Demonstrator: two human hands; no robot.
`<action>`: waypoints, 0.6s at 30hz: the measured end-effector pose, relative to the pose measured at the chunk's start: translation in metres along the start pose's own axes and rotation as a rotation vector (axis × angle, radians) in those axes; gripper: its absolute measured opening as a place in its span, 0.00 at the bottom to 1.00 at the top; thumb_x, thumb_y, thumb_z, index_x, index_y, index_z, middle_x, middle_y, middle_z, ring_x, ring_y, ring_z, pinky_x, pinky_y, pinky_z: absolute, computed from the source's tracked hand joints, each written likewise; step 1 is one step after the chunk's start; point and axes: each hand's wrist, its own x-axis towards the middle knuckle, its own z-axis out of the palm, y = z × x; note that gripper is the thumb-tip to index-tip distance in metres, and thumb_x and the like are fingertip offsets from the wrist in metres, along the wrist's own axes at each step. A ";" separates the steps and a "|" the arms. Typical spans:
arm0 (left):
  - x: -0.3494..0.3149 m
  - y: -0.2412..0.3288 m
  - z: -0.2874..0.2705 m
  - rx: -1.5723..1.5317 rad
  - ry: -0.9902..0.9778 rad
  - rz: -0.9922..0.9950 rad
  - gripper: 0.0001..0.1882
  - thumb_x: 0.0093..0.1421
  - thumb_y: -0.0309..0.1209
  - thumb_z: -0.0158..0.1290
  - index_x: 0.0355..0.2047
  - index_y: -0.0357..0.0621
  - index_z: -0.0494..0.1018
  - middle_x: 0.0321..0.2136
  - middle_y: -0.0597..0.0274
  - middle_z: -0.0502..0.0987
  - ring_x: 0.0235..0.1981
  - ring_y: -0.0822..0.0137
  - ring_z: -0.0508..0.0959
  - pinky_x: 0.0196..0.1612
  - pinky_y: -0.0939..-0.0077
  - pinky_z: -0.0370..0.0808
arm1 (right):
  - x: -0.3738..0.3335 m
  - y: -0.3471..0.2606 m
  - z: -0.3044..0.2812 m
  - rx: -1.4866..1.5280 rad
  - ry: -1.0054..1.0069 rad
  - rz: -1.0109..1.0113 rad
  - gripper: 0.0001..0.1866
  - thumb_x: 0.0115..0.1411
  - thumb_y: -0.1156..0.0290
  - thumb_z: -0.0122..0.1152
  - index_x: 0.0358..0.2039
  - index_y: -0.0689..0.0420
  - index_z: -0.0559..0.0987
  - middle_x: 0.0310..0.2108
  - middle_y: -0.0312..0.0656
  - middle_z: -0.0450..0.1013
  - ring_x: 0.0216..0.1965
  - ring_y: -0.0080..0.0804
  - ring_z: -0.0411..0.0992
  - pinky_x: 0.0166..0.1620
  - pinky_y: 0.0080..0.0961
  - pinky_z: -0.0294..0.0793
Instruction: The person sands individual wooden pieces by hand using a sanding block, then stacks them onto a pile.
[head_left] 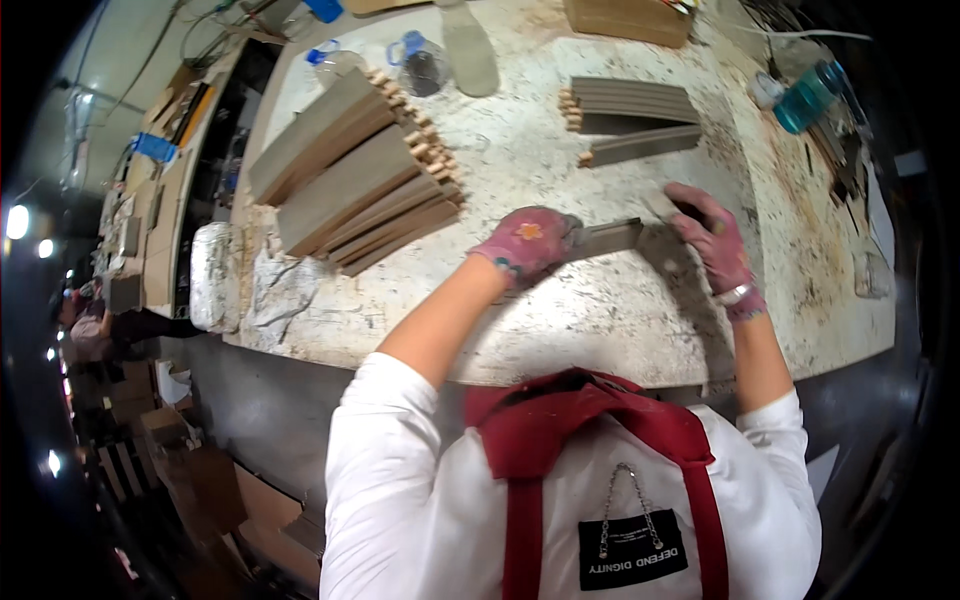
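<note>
Several grey slats [350, 185] lie fanned at left; a bump could slide them. Left hand [530, 243]: gloved fingers grasp one end of a grey strip [606, 240], located between both hands. One-sided grip, so a sideways push could twist it. Right hand [712, 237]: fingers curl round a small pale piece [660, 207], kind unclear; a slip could knock the strip.

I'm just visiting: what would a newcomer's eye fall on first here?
Probably the pink-gloved left hand at the centre, holding a grey slat, with the right hand near the slat's right end. Next, perhaps, the group of grey-brown slats with pale ends at the worktable's upper left. A teal bottle also stands out at the far right.
</note>
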 end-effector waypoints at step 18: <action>-0.170 -0.032 -0.097 0.687 0.881 -0.034 0.33 0.54 0.47 0.60 0.58 0.49 0.70 0.50 0.52 0.70 0.51 0.51 0.70 0.53 0.55 0.69 | -0.027 0.065 -0.006 0.240 0.113 -0.057 0.29 0.61 0.56 0.64 0.55 0.64 0.76 0.47 0.40 0.75 0.48 0.29 0.72 0.53 0.24 0.71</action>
